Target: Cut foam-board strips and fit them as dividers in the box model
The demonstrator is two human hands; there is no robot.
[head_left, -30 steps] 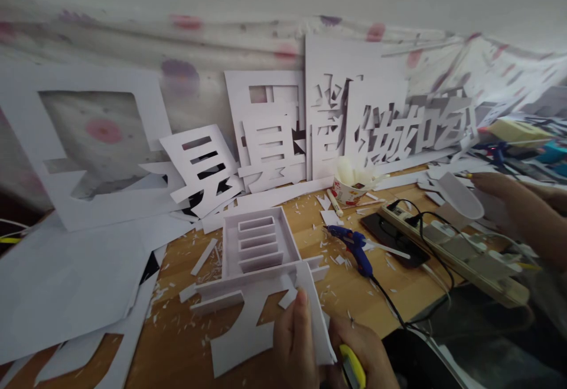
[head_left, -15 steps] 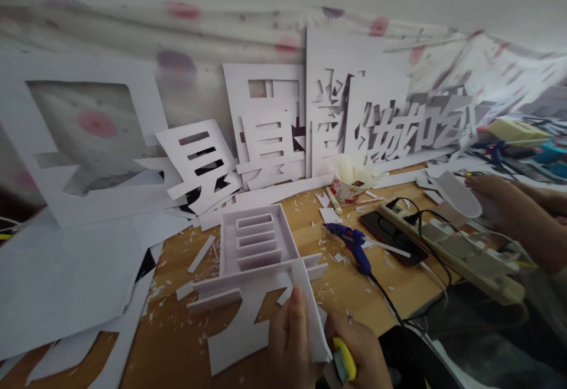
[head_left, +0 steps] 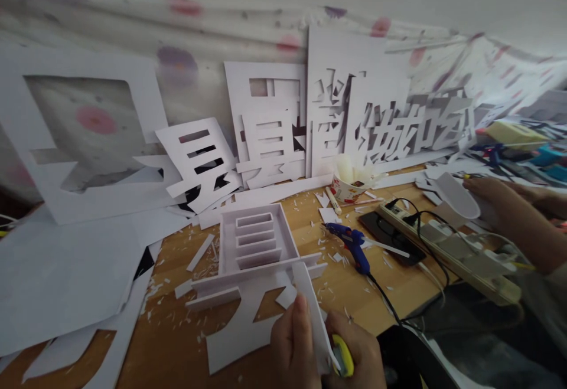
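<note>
A white foam-board character [head_left: 230, 342] lies on the wooden table in front of me, with upright strips standing along much of its outline and round its slots. My left hand [head_left: 295, 342] is closed on a long white foam-board strip [head_left: 310, 297] at the character's lower right, thumb along its inner face. Just right of that strip, my right hand [head_left: 361, 347] is wrapped round a yellow utility knife [head_left: 344, 356]. The knife is near the strip's near end; its blade is hidden. A blue glue gun [head_left: 349, 241] with a white glue stick lies beyond my right hand.
Cut-out white boards [head_left: 274, 135] lean along the curtained wall. A paper cup [head_left: 348, 188] of glue sticks, a dark phone [head_left: 390, 235] and a power strip [head_left: 452, 253] with cables stand rightward. Another person's hand [head_left: 491, 191] is at the right. White scraps litter the table.
My right hand and the knife have shifted slightly down, near the end of the strip. My left hand has moved slightly right, still holding the strip. The character stays almost in place.
</note>
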